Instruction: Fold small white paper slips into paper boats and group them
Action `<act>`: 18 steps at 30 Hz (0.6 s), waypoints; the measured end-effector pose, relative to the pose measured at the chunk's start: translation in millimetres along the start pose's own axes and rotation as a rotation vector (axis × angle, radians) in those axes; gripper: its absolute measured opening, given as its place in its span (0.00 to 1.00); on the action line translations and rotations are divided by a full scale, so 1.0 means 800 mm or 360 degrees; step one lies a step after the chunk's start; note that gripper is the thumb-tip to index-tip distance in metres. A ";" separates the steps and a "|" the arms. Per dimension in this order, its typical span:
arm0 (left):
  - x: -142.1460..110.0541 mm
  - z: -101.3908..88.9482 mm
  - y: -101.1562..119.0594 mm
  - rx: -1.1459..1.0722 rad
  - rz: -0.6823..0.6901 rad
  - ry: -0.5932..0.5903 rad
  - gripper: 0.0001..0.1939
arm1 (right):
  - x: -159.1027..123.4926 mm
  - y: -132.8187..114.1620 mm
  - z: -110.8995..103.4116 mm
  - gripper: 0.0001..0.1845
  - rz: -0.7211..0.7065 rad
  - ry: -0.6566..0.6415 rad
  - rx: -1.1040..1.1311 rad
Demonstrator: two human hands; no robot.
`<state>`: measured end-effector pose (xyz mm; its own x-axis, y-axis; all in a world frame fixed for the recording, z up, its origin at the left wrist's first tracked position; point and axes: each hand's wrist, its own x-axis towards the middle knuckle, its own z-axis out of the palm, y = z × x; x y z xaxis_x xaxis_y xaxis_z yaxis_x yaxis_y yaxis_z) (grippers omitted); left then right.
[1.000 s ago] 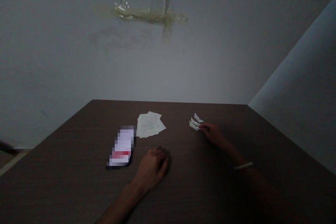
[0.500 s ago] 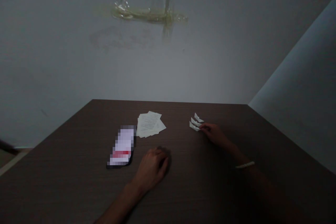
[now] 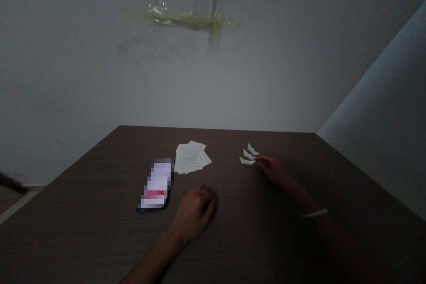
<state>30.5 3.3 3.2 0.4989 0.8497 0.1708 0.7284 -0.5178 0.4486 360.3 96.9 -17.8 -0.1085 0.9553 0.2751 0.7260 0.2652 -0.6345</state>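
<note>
Three small white folded paper boats stand in a close row on the right of the brown table: a far boat (image 3: 252, 149), a middle boat (image 3: 248, 155) and a near boat (image 3: 246, 161). My right hand (image 3: 273, 170) is at their right side, its thumb and fingers pinched at the right end of the near boat. The fingertips partly hide that end. My left hand (image 3: 193, 211) rests palm down on the table in a loose fist, with its fingers curled under and nothing seen in it.
Left of centre lies a fanned stack of printed paper sheets (image 3: 191, 158). A phone (image 3: 156, 185) with a lit, blurred-out screen lies beside it, left of my left hand. The table (image 3: 100, 186) ends at a grey wall (image 3: 213, 84) with peeling tape.
The near paper boat has turned slightly and sits a little farther from the middle one, with my right hand still at it. My left hand has stayed in place.
</note>
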 end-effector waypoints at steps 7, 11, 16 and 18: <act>0.001 -0.001 0.002 -0.0016 -0.0010 -0.0032 0.14 | -0.010 -0.015 -0.011 0.14 0.0034 0.0076 -0.0022; 0.001 -0.004 0.004 -0.0014 -0.0009 -0.0036 0.14 | -0.025 -0.041 -0.009 0.14 -0.0006 0.0114 -0.0067; 0.000 -0.004 0.000 0.0071 -0.0035 -0.0008 0.15 | -0.056 -0.074 0.010 0.12 -0.0108 -0.0014 -0.0091; 0.001 -0.007 -0.003 0.0092 -0.0075 0.0029 0.14 | -0.069 -0.084 0.020 0.10 -0.0183 -0.0021 -0.0142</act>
<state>26.4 5.6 7.0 0.4551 0.8747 0.1666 0.7771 -0.4815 0.4053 306.7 28.5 -1.5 -0.2032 0.9210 0.3324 0.7657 0.3610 -0.5323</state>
